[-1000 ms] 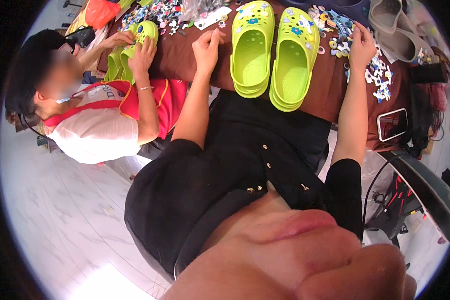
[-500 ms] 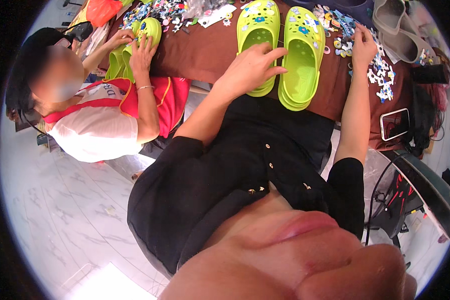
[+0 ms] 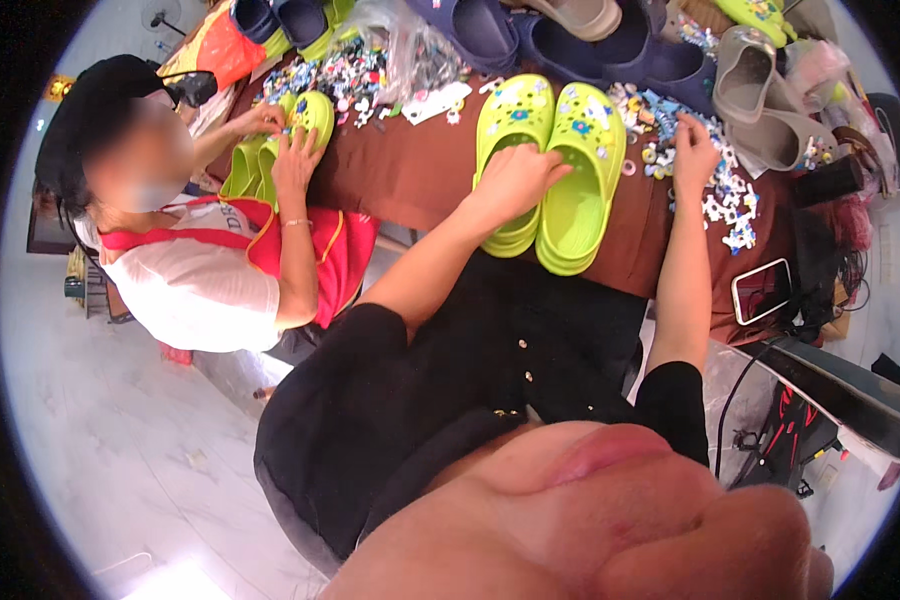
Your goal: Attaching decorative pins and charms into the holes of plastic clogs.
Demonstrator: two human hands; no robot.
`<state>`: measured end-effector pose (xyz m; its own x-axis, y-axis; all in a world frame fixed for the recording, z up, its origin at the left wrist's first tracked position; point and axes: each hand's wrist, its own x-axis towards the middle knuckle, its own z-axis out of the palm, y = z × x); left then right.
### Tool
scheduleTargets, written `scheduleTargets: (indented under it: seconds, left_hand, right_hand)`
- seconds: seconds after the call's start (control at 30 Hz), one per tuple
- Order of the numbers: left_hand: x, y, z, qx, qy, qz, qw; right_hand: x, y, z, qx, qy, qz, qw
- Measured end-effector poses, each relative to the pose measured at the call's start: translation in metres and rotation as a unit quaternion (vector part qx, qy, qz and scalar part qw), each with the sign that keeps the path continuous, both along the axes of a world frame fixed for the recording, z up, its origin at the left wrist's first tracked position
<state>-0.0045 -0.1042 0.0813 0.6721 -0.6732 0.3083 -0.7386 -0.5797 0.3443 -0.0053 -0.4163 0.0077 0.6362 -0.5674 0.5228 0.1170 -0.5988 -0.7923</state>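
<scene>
Two lime-green clogs lie side by side, toes away from me: a left clog (image 3: 516, 108) and a right clog (image 3: 590, 135). Shoe charms, some blue flowers and white shapes, are on their toes. My left hand (image 3: 515, 183) lies across the left clog's opening, its fingers closed at the inner rim beside the right clog. To the right, my right hand (image 3: 695, 155) is among a heap of loose shoe charms (image 3: 732, 205), mostly white, blue and black. Its fingertips are pinched together; whatever they hold is too small to make out.
A brown cloth (image 3: 400, 165) covers the table. Navy clogs (image 3: 580, 45) and grey clogs (image 3: 745, 75) stand along the back. A phone (image 3: 762, 291) rests near the right edge. At left, a co-worker (image 3: 195, 265) handles another green clog (image 3: 312, 118) near more charms.
The view has shifted, showing more of the table's back. My left hand's thumb and fingers, spread before, have closed at the left clog's rim. My right hand stays among the charms.
</scene>
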Motion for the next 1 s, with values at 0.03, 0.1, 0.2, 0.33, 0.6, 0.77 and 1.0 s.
scheduleTargets:
  seconds: [0.03, 0.1, 0.2, 0.33, 0.6, 0.77, 1.0]
  left_hand:
    - [0.001, 0.004, -0.001, 0.000, 0.000, 0.008, 1.000]
    - [-0.003, 0.009, 0.007, -0.017, -0.017, 0.002, 1.000]
    - [-0.014, 0.015, 0.032, -0.042, -0.015, 0.010, 0.999]
    - [-0.009, 0.006, 0.073, -0.087, -0.085, -0.015, 0.992]
    - [0.063, -0.078, 0.188, -0.066, -0.174, -0.114, 0.976]
    - [0.115, -0.179, 0.252, -0.001, -0.225, -0.126, 0.966]
    - [0.211, -0.247, 0.266, 0.091, -0.331, -0.095, 0.934]
  right_hand:
    - [0.000, 0.006, 0.002, 0.020, -0.002, 0.011, 1.000]
    - [-0.002, 0.009, 0.006, 0.033, 0.006, 0.012, 0.999]
    - [-0.002, 0.011, 0.010, 0.035, -0.025, 0.016, 0.999]
    - [0.000, 0.006, 0.004, 0.015, -0.023, 0.003, 1.000]
    - [-0.002, 0.026, 0.018, -0.049, -0.042, -0.007, 0.998]
    - [-0.005, 0.019, 0.013, -0.111, -0.066, -0.023, 0.991]
    - [0.002, 0.036, 0.024, -0.179, -0.087, 0.002, 0.980]
